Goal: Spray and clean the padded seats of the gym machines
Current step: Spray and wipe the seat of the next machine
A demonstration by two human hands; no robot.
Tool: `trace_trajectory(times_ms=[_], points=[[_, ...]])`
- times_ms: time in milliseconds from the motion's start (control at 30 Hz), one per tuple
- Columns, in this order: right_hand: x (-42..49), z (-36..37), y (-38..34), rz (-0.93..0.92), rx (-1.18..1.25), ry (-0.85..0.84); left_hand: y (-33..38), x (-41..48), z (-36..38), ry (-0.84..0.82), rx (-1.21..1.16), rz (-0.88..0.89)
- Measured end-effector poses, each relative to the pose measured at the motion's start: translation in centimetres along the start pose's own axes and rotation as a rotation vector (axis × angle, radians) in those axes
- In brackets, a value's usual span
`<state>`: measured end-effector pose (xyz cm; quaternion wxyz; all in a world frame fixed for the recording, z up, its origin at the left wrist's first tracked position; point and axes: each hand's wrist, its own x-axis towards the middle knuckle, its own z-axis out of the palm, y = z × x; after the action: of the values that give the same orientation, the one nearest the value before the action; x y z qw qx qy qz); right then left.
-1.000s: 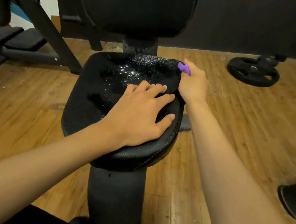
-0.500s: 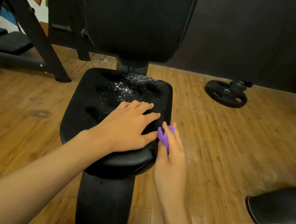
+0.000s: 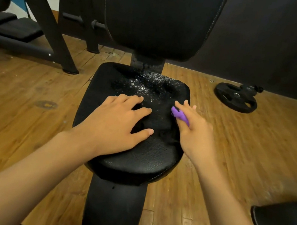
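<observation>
the padded seat (image 3: 127,155) sat in the middle of my view on its black post (image 3: 112,211), long axis running straight away from me toward the upright back pad (image 3: 158,15), the rounded near edge closest to me. its far half glittered with spray droplets (image 3: 144,84); the near half looked dull and pebbled.

my left hand (image 3: 114,126) lay palm-down on the seat's left-centre, forearm coming in from the lower left. its fingers (image 3: 140,110) were spread flat and pointed up and to the right, the thumb stuck out toward the right hand, holding nothing that i could see.

my right hand (image 3: 196,136) came in from the lower right, over the seat's right edge, turned partly on its side with the fingers (image 3: 180,105) extended and loosely apart, pointing away and a little left. a small purple thing (image 3: 179,115) showed against the inner side of those fingers, its long axis slanted from upper left to lower right; the hand was blurred, so i could not tell how it was gripped or what it was.

a weight plate (image 3: 235,98) lay on the wooden floor (image 3: 19,104) well off to the right, near the dark wall.
</observation>
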<state>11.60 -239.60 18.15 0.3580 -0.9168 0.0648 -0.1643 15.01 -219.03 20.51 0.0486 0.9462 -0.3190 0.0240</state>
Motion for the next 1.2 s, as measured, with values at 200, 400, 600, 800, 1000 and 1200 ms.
trace_trajectory(times_ms=[200, 400, 600, 800, 1000, 1200], points=[[9.1, 0.5, 0.7, 0.03, -0.149, -0.045, -0.6, 0.0, 0.6, 0.033, -0.006, 0.001], [16.4, 1.7, 1.8, 0.078, -0.214, -0.019, -0.6, 0.1, 1.0, 0.054, -0.004, 0.005], [13.4, 1.6, 1.5, -0.047, -0.294, -0.008, -0.5, -0.1, 1.3, 0.076, -0.001, 0.001], [0.5, -0.1, -0.1, -0.156, -0.179, -0.055, -0.5, -0.1, 1.6, 0.077, -0.01, -0.002], [-4.8, -0.3, -1.5, -0.176, -0.144, -0.084, -0.5, -0.1, 1.6, 0.088, -0.023, 0.003], [7.1, 1.0, -1.1, -0.041, -0.337, -0.074, -0.3, -0.1, 1.7, 0.096, -0.006, 0.009]])
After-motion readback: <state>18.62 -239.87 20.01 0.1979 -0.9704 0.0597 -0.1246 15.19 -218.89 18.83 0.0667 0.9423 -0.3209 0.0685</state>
